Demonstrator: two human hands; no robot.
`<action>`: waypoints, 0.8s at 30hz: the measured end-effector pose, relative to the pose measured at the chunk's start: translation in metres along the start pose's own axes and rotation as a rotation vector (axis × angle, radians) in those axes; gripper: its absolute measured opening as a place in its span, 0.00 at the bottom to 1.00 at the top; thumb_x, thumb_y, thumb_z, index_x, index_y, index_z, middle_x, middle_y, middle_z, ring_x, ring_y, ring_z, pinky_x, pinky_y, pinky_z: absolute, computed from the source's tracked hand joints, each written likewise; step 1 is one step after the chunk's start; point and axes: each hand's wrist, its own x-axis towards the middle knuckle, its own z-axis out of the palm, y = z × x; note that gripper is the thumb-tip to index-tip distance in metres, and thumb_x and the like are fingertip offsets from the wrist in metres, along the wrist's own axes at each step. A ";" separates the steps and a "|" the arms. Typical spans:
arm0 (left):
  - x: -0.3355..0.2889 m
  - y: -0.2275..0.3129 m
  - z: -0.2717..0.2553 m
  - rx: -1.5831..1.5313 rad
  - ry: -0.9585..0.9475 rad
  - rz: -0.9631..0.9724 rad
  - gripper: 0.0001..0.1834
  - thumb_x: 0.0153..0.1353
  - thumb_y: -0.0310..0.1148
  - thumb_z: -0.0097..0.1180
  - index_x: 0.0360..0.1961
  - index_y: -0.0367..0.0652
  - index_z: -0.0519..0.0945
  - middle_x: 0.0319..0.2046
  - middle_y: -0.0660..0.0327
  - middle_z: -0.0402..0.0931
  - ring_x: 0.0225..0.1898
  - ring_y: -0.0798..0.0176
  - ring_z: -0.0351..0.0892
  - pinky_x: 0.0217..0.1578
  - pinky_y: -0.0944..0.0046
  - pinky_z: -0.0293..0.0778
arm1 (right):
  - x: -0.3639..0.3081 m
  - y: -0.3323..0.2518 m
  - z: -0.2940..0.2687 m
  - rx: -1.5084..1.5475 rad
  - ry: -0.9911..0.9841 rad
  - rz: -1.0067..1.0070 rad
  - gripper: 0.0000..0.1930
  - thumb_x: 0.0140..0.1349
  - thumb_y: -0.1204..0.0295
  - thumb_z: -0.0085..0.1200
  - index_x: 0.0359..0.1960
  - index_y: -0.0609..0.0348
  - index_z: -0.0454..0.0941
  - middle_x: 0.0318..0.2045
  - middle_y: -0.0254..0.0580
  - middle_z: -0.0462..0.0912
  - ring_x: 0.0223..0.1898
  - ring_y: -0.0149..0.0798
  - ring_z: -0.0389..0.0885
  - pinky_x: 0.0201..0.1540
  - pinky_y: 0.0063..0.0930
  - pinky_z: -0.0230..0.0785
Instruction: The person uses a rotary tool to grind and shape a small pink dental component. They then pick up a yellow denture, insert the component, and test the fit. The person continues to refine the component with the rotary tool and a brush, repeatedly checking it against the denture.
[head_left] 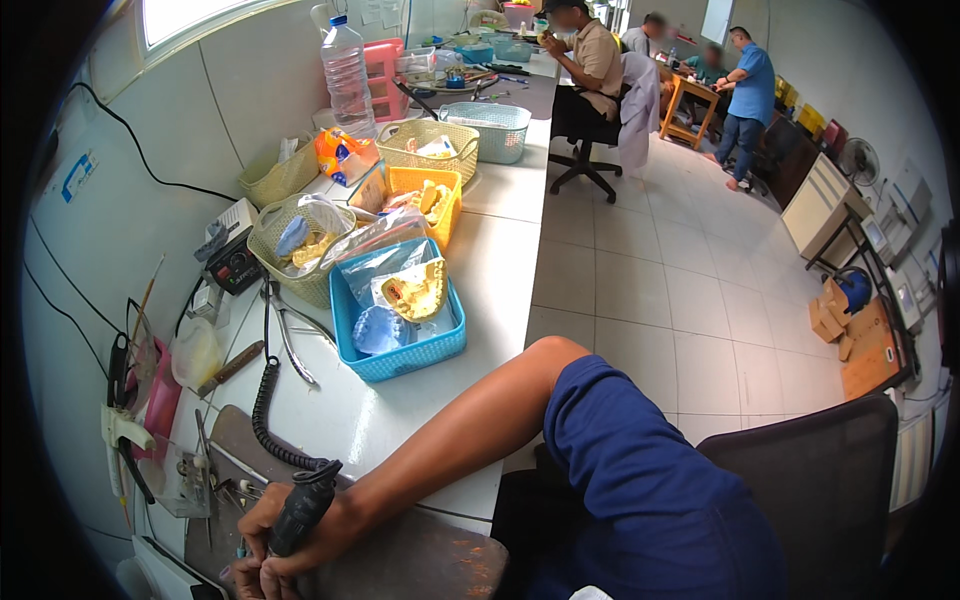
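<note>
My right hand (334, 535) is closed around a black rotary handpiece (303, 507), which tilts down toward the lower left. A coiled black cord (265, 415) runs from the handpiece's upper end. At the bottom edge, the fingertips of my left hand (247, 577) show, bent and close to the right hand's fingers. Whatever they pinch is hidden. Both hands are over a worn brown board (440, 555) on the white table. Several small tool bits (240, 490) lie just beyond the fingers.
A blue basket (405, 368) holds a yellow dental cast (415, 290) and a blue dental mould (380, 330). Pliers (290, 345) and a wooden-handled knife (232, 368) lie left of it. More baskets and a large plastic bottle (346, 80) stand farther back. Other people are across the room.
</note>
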 end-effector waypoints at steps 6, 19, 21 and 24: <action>0.003 -0.002 -0.003 -0.056 -0.024 -0.048 0.10 0.67 0.34 0.57 0.41 0.38 0.74 0.42 0.59 0.76 0.38 0.69 0.75 0.38 0.73 0.69 | 0.001 -0.007 -0.003 -0.049 -0.007 0.032 0.10 0.49 0.68 0.59 0.28 0.60 0.73 0.25 0.41 0.81 0.30 0.44 0.81 0.34 0.34 0.70; -0.003 0.004 -0.002 0.085 0.005 -0.018 0.13 0.68 0.37 0.54 0.41 0.35 0.76 0.40 0.60 0.75 0.35 0.72 0.71 0.34 0.74 0.67 | -0.001 -0.004 -0.007 -0.098 0.029 -0.120 0.09 0.52 0.70 0.60 0.29 0.60 0.74 0.23 0.42 0.81 0.26 0.44 0.82 0.29 0.33 0.71; -0.002 0.005 0.004 0.027 0.021 -0.010 0.13 0.68 0.37 0.54 0.41 0.35 0.76 0.44 0.58 0.76 0.36 0.71 0.72 0.35 0.75 0.68 | 0.001 -0.005 -0.004 0.047 0.004 -0.047 0.08 0.51 0.70 0.59 0.29 0.60 0.75 0.23 0.43 0.81 0.25 0.44 0.81 0.29 0.33 0.70; 0.004 -0.004 -0.002 0.018 -0.027 -0.027 0.12 0.68 0.35 0.54 0.43 0.35 0.76 0.49 0.55 0.75 0.42 0.68 0.74 0.39 0.73 0.70 | 0.003 -0.012 -0.007 0.115 -0.050 0.004 0.09 0.51 0.70 0.59 0.28 0.60 0.74 0.22 0.43 0.81 0.25 0.45 0.81 0.29 0.34 0.70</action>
